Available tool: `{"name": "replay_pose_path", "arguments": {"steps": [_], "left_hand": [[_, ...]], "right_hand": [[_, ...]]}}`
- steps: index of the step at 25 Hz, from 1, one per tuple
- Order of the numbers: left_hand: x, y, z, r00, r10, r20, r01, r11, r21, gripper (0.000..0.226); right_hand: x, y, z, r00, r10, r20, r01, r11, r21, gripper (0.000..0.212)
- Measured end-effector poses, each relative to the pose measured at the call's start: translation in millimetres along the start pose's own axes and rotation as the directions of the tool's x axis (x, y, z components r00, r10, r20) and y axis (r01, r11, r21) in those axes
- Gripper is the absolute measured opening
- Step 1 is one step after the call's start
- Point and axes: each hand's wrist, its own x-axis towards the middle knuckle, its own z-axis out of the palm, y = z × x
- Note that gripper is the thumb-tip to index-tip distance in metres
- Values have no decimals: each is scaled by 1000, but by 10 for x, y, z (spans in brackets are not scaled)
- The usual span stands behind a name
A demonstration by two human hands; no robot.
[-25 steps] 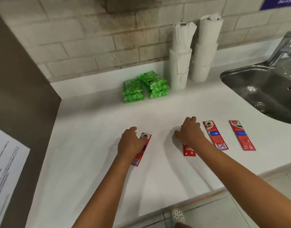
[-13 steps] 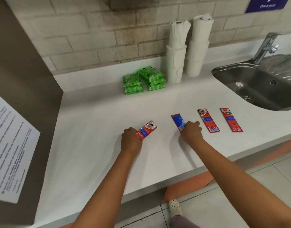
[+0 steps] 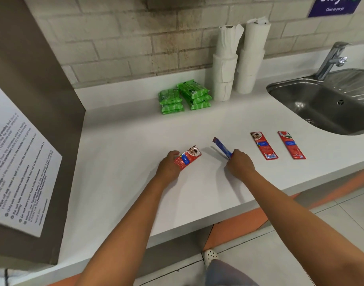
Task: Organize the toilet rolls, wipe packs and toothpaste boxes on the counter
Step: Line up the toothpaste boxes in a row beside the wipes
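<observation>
**Toothpaste boxes: two in hand, two laid out**

On the white counter [image 3: 119,162], head view, the only view. Left hand [image 3: 169,166] grips the near end of a red toothpaste box [image 3: 188,157], fingers curled round it; the box points up and right, printed face showing. Right hand [image 3: 239,165] pinches the near end of a second box [image 3: 222,148], turned on edge so its blue side shows, far end raised off the surface. Two more boxes [image 3: 264,145] [image 3: 291,144] lie flat and roughly parallel to the right, near the sink [image 3: 321,104], apart from each other and from both hands.

Behind: green wipe packs [image 3: 184,97] in two short stacks, side by side. Toilet rolls [image 3: 225,79] in two tall stacks against the brick wall [image 3: 115,38], just right of the packs.

Handling, judged: the boxes look light, thin card, stiff along the length but easily crushed; the left one already looks creased. Take hold at the long edges near the middle, light pinch, and lay each flat beside the pair. The smooth counter probably lets them slide, so nudging into line should work.
</observation>
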Motion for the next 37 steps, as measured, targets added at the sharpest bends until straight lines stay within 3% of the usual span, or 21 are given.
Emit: {"name": "replay_pose_path", "arguments": {"steps": [4, 6, 9, 11, 13, 16, 18, 22, 27, 30, 32, 36, 37], "left_hand": [[23, 111, -225, 978, -200, 58, 205, 878, -433, 43], [109, 82, -376, 966, -257, 36, 230, 785, -575, 36], [325, -4, -647, 953, -296, -59, 196, 755, -626, 31], [446, -27, -823, 931, -321, -176, 165, 798, -579, 33], [544, -28, -976, 908, -293, -300, 101, 847, -522, 33], [779, -12, -1206, 862, -133, -490, -23, 954, -299, 28], [988, -9, -1352, 840, -57, -539, -48, 983, -180, 27], [1416, -49, -1508, 820, -14, -571, -35, 997, -75, 31], [1974, -199, -1604, 828, -26, -560, -4, 999, -52, 22], [2224, -322, -1627, 855, -48, -516, 72, 997, 27, 23], [2357, -384, -1611, 885, -60, -462, 108, 991, 78, 20], [2405, -418, -1545, 894, -61, -444, 227, 916, 332, 30], [2366, -404, -1541, 875, -75, -478, 264, 902, 341, 36]], "right_hand": [[-54, -265, 39, 994, -110, -7, 107, 953, 283, 8], [1, -521, 91, 981, -189, -44, 191, 900, 392, 22], [117, -969, 193, 915, -398, -68, 390, 828, 403, 46], [213, -1227, 268, 866, -494, -77, 487, 799, 353, 48], [327, -1454, 346, 834, -545, -83, 543, 787, 294, 36], [564, -1869, 470, 792, -610, -25, 605, 778, 172, 28], [707, -2163, 554, 763, -646, 34, 641, 762, 97, 32], [1040, -2614, 783, 723, -674, 151, 680, 733, 16, 46], [1551, -3018, 1091, 751, -618, 234, 646, 761, -64, 58], [1724, -3106, 1236, 846, -498, 192, 533, 798, -279, 53], [1748, -3130, 1301, 874, -454, 176, 487, 809, -331, 50], [1729, -3095, 1295, 820, -573, -24, 536, 780, -324, 57], [1661, -3065, 1227, 796, -606, 8, 580, 757, -301, 60]]}}
